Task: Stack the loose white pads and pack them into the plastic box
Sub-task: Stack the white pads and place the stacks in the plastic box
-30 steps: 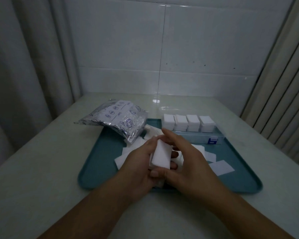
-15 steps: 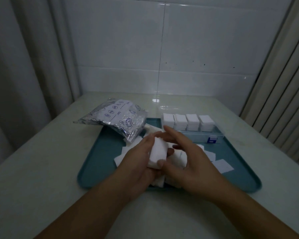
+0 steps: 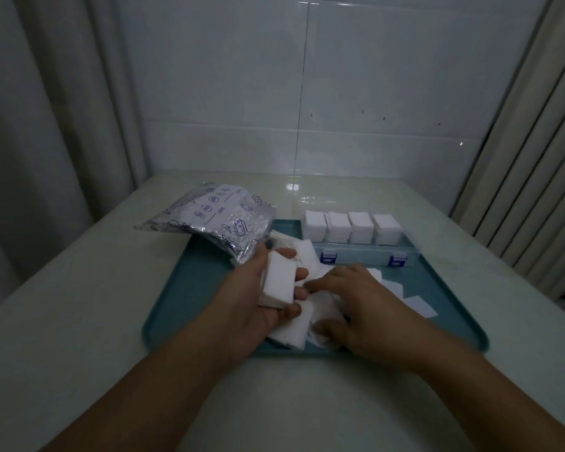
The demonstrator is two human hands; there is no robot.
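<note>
L hand point(image 3: 242, 308) grips a squared stack of pads point(image 3: 278, 280) above the teal tray point(image 3: 190, 288); R hand point(image 3: 359, 308), fingers spread flat, presses loose pads point(image 3: 294, 327). Plastic box point(image 3: 362, 252) sits at tray's far edge w/ four stacks inside. Best: pinch one pad, align edges before adding.

Bare teal plastic tray point(image 3: 190, 288) floor open along left edge; silver foil bag point(image 3: 216, 223) blocking far-left corner, clear plastic box point(image 3: 359, 256) of white pad stacks walling far side, loose white pads point(image 3: 418, 303) scattered right.
</note>
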